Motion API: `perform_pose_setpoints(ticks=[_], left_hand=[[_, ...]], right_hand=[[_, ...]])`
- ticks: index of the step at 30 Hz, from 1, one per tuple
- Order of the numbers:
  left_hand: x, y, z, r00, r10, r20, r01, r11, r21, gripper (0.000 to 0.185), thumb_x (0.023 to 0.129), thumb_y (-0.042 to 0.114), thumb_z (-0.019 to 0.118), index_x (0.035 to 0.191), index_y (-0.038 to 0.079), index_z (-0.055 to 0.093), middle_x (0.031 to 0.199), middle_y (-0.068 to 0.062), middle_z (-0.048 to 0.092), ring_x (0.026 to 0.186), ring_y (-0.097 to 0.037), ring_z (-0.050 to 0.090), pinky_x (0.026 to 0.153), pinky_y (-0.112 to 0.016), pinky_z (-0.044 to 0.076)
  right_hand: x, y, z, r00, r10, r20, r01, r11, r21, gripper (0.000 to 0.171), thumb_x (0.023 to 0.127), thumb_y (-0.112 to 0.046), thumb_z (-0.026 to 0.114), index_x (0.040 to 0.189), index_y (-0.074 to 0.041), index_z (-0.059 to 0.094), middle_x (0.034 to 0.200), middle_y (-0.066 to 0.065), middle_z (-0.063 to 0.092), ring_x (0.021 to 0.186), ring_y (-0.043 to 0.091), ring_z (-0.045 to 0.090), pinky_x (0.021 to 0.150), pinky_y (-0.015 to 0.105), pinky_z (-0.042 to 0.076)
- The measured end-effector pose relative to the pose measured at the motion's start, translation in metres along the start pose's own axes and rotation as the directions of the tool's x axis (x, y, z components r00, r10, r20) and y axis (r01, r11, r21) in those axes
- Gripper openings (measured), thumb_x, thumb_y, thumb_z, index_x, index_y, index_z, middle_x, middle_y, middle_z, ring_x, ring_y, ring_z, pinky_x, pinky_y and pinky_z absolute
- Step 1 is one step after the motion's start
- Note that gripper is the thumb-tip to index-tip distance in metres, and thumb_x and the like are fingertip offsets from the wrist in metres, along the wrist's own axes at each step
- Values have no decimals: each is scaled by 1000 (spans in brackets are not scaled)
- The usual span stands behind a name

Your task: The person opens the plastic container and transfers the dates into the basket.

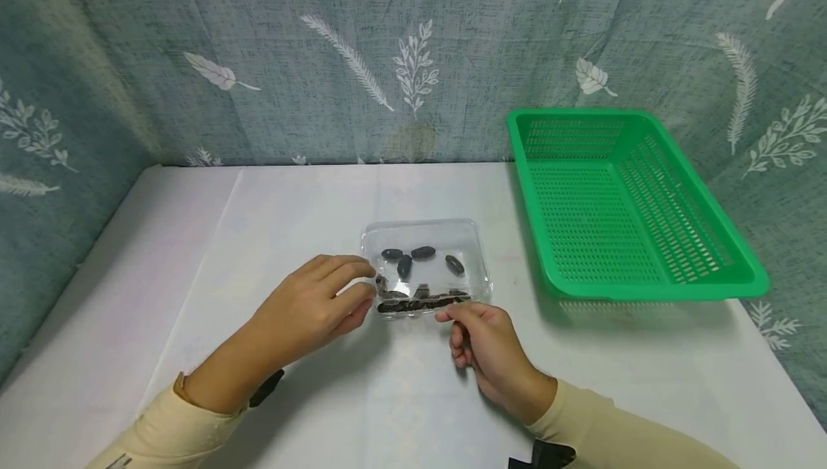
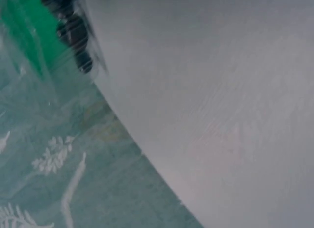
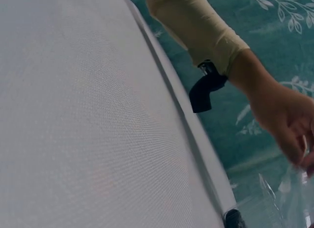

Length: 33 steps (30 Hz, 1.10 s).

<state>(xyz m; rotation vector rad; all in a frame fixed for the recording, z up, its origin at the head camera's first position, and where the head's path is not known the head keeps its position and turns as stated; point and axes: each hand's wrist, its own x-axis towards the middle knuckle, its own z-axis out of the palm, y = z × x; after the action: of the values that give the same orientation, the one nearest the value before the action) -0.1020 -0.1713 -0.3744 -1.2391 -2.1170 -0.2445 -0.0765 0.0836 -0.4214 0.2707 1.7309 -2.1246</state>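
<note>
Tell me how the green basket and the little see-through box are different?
The green basket is bigger, with walls full of little holes; the clear box is smaller with smooth walls. The basket has nothing showing inside, while the box holds dark oval pieces. Both hands are at the box, none at the basket. Both sit on the white table.

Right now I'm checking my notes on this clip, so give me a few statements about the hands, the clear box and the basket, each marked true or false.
1. The clear plastic box holds dark oval pieces. True.
2. The green basket is full of those pieces. False: nothing shows inside it.
3. The left hand touches the box's left edge. True.
4. The right hand rests inside the basket. False: it is at the box's near edge.
5. The box stands inside the basket. False: it sits on the white table, left of the basket.
</note>
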Motion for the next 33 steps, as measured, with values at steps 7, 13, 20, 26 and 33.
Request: perform_pose_setpoints(ticks=[7,13,20,26,33], left_hand=[[3,7,17,986,-18,167,13,999,32,34,80,21,82,107,12,63,111,-4,66,103,-22,65,89,-37,56],[31,20,29,974,-26,227,13,998,58,31,85,32,80,107,19,63,112,0,65,107,-21,64,92,-37,54],[60,36,44,970,-34,240,19,998,67,22,90,39,73,93,19,65,102,3,65,93,-17,64,80,-33,56],[63,37,42,962,-80,263,69,996,51,20,87,37,76,88,18,69,96,3,68,89,-16,65,69,-30,57],[63,41,46,973,-95,209,86,995,51,18,84,30,82,83,17,69,92,4,70,87,-15,66,70,-29,58]], right_hand=[[0,1,-1,1000,-5,-14,5,1000,0,22,96,-13,58,97,7,68,57,-5,48,49,8,42,44,17,39],[2,1,-3,1000,-7,0,7,1000,2,23,98,-14,56,98,7,67,56,-5,48,47,7,42,43,17,39],[2,3,-4,1000,-16,19,16,1000,15,20,99,-10,53,84,2,60,56,-3,48,47,8,43,43,17,40],[2,0,-2,999,-16,52,16,1000,-6,22,99,-13,55,92,6,64,59,-3,49,48,8,43,43,17,41],[-1,-3,-15,995,44,87,-43,999,-11,29,99,-20,56,109,6,64,61,-4,50,50,8,46,42,18,42]])
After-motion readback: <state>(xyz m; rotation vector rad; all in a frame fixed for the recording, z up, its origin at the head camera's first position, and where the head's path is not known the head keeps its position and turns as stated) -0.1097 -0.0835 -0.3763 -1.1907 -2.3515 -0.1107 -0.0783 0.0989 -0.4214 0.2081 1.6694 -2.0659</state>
